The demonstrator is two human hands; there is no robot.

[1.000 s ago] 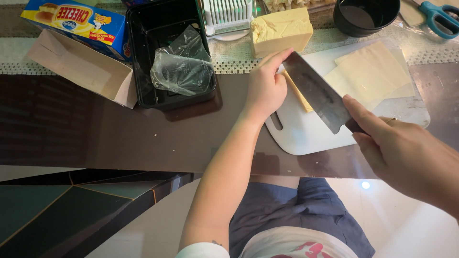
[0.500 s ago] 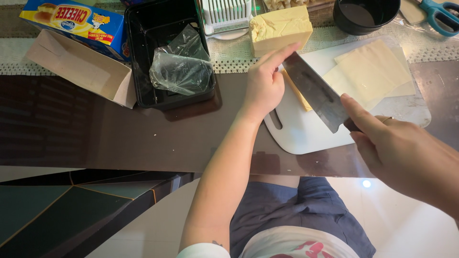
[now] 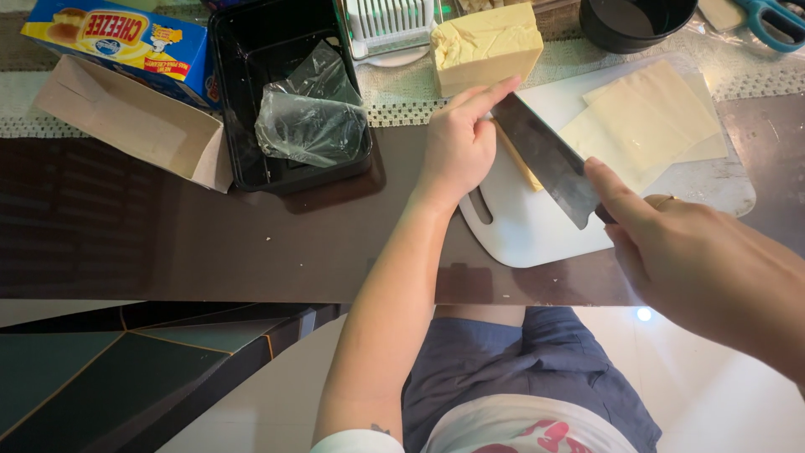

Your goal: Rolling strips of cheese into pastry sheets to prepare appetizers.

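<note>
My right hand (image 3: 688, 252) grips the handle of a dark cleaver (image 3: 545, 158), forefinger laid along the blade's back. The blade stands edge-down on a thin slab of yellow cheese (image 3: 516, 158) on a white cutting board (image 3: 537, 235). My left hand (image 3: 459, 141) rests on the board's left end with its fingers against the slab and the blade's tip. Flat pale cheese slices (image 3: 646, 117) lie to the right on the board. A large cheese block (image 3: 485, 44) sits just beyond my left hand.
A black plastic tray (image 3: 251, 151) holding crumpled clear wrap (image 3: 310, 117) stands to the left, with an open cardboard sleeve (image 3: 126, 117) and a blue-yellow cheese box (image 3: 117, 38) beyond. A white wire slicer (image 3: 387, 21), black bowl (image 3: 637, 21) and blue scissors (image 3: 776, 21) line the back.
The view has shifted slightly, so everything sits a little higher and further left in frame. Both hands, the cleaver and the cheese keep the same pose relative to the board.
</note>
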